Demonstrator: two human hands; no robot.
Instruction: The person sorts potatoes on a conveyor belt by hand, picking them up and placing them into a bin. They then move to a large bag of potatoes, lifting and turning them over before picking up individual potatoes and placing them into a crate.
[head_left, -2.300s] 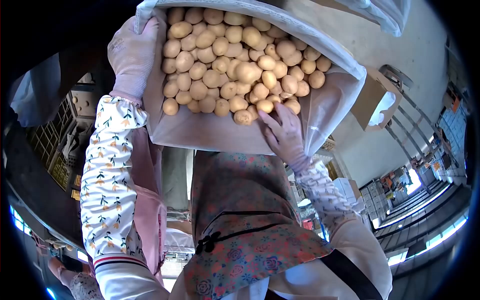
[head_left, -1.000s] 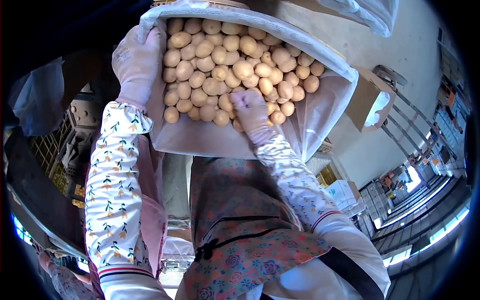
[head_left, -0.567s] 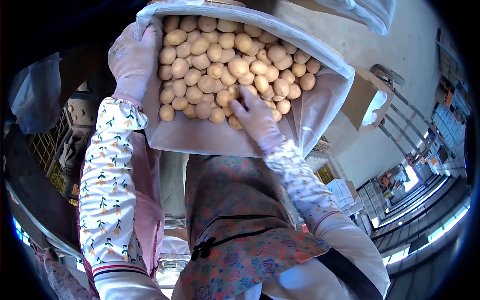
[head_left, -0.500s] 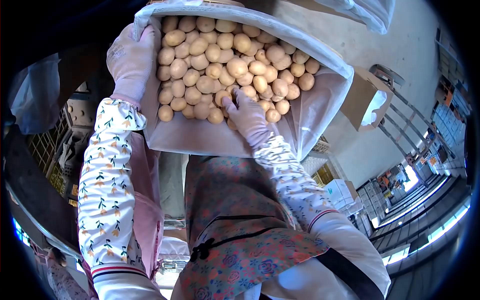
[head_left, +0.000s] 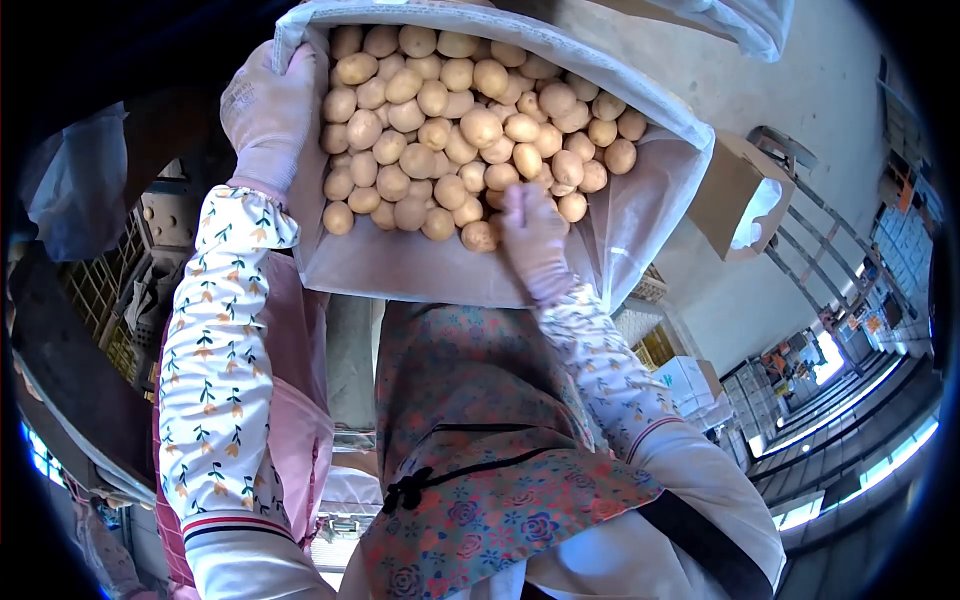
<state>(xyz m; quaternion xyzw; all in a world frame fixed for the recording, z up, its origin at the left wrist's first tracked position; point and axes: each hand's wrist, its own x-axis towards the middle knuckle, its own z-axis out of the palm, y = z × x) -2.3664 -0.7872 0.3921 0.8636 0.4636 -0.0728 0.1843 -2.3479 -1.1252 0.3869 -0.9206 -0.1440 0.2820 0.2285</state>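
Note:
Small round yellow-brown potatoes (head_left: 481,128) lie heaped in a box lined with thin white sheeting (head_left: 410,268). At the box's left side, my left hand (head_left: 268,112), in a pale glove, is closed on the lined rim with the thumb over the edge. My right hand (head_left: 533,235), also gloved, is at the lower edge of the heap, right beside the nearest potatoes. Motion smears its fingers, and I cannot tell whether a potato is in them.
An open cardboard box (head_left: 735,195) with white lining stands on the floor to the right, next to a metal-framed cart (head_left: 815,250). Another lined box (head_left: 725,20) shows at the top. White cartons (head_left: 688,388) and crates are lower right. Dark machinery (head_left: 70,340) stands at the left.
My right hand has moved right along the lower edge of the heap, and several potatoes there have shifted. My left hand keeps its hold on the rim.

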